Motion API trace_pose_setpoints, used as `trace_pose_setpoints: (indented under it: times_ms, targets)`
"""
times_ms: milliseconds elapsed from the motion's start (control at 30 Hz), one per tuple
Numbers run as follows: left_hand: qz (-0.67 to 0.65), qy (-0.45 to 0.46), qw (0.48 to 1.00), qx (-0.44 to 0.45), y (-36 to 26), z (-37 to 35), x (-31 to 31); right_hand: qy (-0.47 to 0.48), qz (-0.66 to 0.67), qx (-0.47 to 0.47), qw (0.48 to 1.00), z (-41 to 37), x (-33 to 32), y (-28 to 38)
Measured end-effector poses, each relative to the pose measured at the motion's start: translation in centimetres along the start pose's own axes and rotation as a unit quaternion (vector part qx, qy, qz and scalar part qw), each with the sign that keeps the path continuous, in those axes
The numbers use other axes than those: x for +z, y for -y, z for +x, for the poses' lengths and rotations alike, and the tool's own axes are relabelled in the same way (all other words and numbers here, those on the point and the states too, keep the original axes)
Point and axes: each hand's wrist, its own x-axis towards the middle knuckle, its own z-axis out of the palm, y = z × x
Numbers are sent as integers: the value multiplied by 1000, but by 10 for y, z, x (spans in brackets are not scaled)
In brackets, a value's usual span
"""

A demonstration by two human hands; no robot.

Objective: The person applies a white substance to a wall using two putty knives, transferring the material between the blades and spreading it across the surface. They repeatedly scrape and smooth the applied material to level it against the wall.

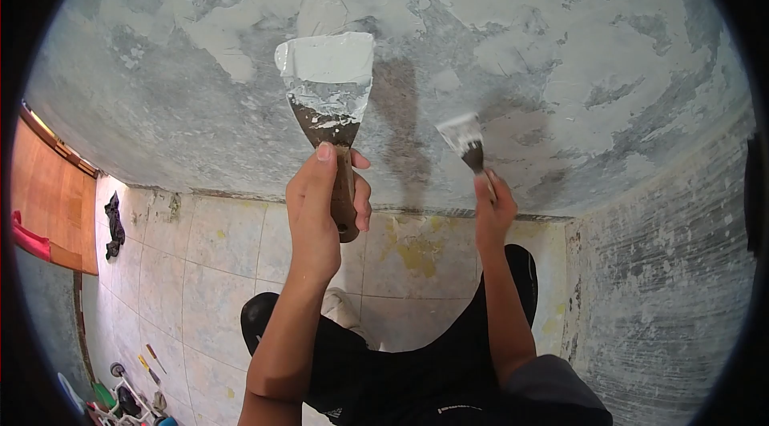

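My left hand (319,194) is wrapped around the brown handle of a wide putty knife (330,110), held upright with its blade toward the wall. White putty (332,58) lies thick across the end of that blade and in smears lower down. To the right, my right hand (495,206) grips the handle of a smaller putty knife (465,138), whose blade is coated with white putty and tilts left. Both blades overlap the grey wall (481,34) in this view, which carries uneven white patches.
Stained floor tiles (220,234) run along the wall's foot. A second grey wall (665,290) stands at the right. At the left are a wooden door (56,186) and a black crumpled cloth (114,226). Several tools and a white-framed object (128,398) lie at the lower left.
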Motion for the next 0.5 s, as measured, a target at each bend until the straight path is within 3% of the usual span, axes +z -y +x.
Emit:
trace_pose_setpoints:
  times_ms: [67, 100, 167, 233, 367, 400, 500]
  targets:
    - [42, 15, 999, -24, -5, 3, -4, 0, 57, 89, 994, -17, -22, -4]
    - [87, 34, 994, -50, -7, 5, -5, 3, 56, 90, 994, -14, -24, 0]
    - [111, 48, 990, -69, -6, 9, -7, -1, 63, 0, 998, -5, -27, 29]
    - [137, 68, 984, -86, -2, 11, -9, 40, 104, 20, 994, 14, -29, 79]
    - [225, 80, 971, -24, 9, 14, -12, 158, 113, 81, 978, 46, -22, 153]
    - [261, 84, 961, 17, 11, 14, -11, 157, 111, 80, 978, 50, -16, 161]
    - [287, 79, 955, 19, 8, 17, -12, 180, 91, 103, 974, 51, -3, 171]
